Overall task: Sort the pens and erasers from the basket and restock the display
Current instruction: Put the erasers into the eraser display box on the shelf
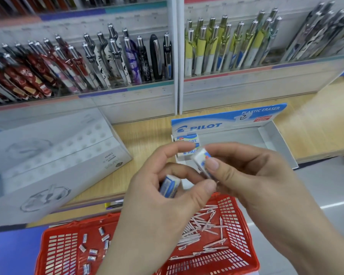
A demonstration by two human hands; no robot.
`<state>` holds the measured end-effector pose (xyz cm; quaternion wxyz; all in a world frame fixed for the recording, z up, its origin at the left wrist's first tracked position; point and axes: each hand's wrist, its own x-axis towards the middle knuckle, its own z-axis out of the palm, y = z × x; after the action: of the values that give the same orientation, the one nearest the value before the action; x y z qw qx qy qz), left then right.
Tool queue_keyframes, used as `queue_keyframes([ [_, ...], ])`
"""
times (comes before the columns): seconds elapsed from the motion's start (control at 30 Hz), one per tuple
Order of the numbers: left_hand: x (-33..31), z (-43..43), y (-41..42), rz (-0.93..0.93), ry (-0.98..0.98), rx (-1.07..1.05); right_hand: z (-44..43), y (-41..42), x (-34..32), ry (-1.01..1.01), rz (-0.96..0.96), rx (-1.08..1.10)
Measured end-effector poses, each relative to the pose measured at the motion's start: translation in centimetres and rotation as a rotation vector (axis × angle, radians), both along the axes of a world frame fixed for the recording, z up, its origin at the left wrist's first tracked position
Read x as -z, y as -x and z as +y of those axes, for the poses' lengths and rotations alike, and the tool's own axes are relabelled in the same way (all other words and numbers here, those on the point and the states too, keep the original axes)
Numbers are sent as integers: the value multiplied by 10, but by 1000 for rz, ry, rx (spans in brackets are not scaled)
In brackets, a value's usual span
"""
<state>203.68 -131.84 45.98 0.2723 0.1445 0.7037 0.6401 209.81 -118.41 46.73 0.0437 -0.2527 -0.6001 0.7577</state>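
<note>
While one eraser (200, 158) is pinched by the right hand (256, 175), seemingly for slotting into the Pilot display tray (238, 138) behind, where other erasers (188, 141) are stacked at its left end, a second eraser (168, 185) is gripped in the left hand (163, 207) above a red basket (239, 231) of loose erasers (91, 248) and pens (203, 225).

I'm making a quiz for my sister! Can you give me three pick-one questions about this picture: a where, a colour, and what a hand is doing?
1. Where in the basket do the pens lie? A right side B left side C none there
2. What colour is the basket? A green B red C yellow
3. The right hand is A empty B pinching an eraser C holding a pen
Answers: 1 A, pens pile on the right; 2 B, its walls are red; 3 B, it pinches the white eraser.
</note>
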Motion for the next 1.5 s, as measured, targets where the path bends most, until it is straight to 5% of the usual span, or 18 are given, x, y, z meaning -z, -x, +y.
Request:
queue_keyframes([
  [0.13, -4, -8, 8, 67, 64, 119, 11, -1, -8, -25, -33, -178],
  [0.27, 1, -8, 12, 66, 105, -31, 14, 1, -3, -125, -74, -205],
  [0.47, 14, -4, 14, 209, 234, -93, 19, 9, 12, -907, -145, -219],
  [0.7, 33, 1, 23, 265, 319, -137, 11, 28, 27, -1166, -161, -303],
  [0.9, 35, 4, 24, 225, 337, -193, 9, 32, 26, -1014, -184, -211],
  [1.17, 31, 2, 23, 289, 337, -161, 9, 33, 28, -1086, -219, -243],
  [1.3, 24, -6, 23, 188, 189, -160, 13, 25, 24, -1004, -185, -167],
  [1.43, 9, -5, 19, -230, -377, -249, 8, 15, 7, -406, -94, -31],
  [1.5, 5, 1, 15, -284, -539, -216, 1, 12, 1, -75, -87, -129],
])
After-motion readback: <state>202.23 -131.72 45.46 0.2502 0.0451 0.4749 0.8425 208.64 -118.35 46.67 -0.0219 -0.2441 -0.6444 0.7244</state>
